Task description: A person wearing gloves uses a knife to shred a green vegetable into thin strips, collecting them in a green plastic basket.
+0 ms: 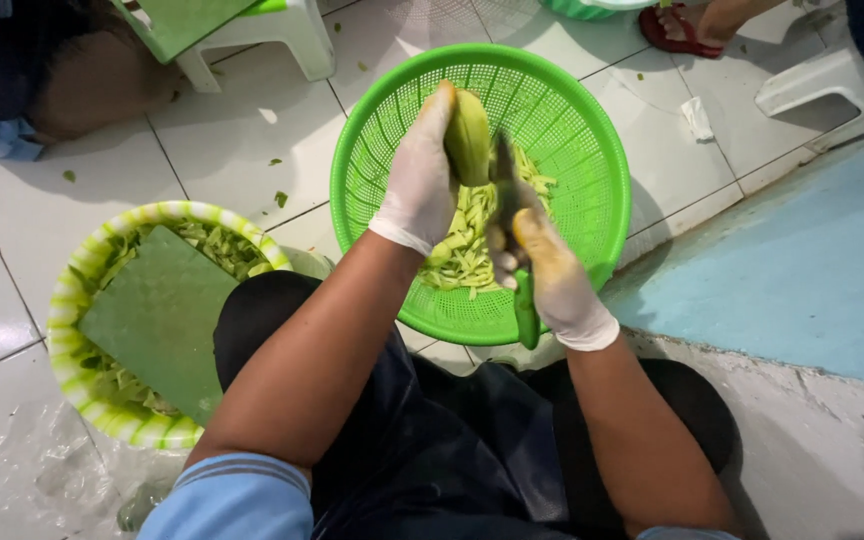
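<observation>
Closest to you are your own knees in dark trousers and your two bare forearms reaching forward over them. Your right hand [550,280], in a stained white glove, is closed around a knife [514,240] with a green handle that sticks out below your fist; the dark blade points up and away from you. Your left hand [420,180], also in a white glove, is wrapped around a green mango [468,135], holding it upright with the blade resting against its right side. Both hands hang over a bright green basket [572,130], and pale green shreds [467,245] lie heaped inside it right under the fruit. To your left, beside your knee, stands a striped green-and-white basket [72,300] holding more shreds and a flat green board [157,315] leaning in it. The floor is white tile [242,140] with a blue strip to your right. Farther off, a white stool [282,35] stands at the top, and another person's foot in a red sandal [687,28] shows beyond the basket.
</observation>
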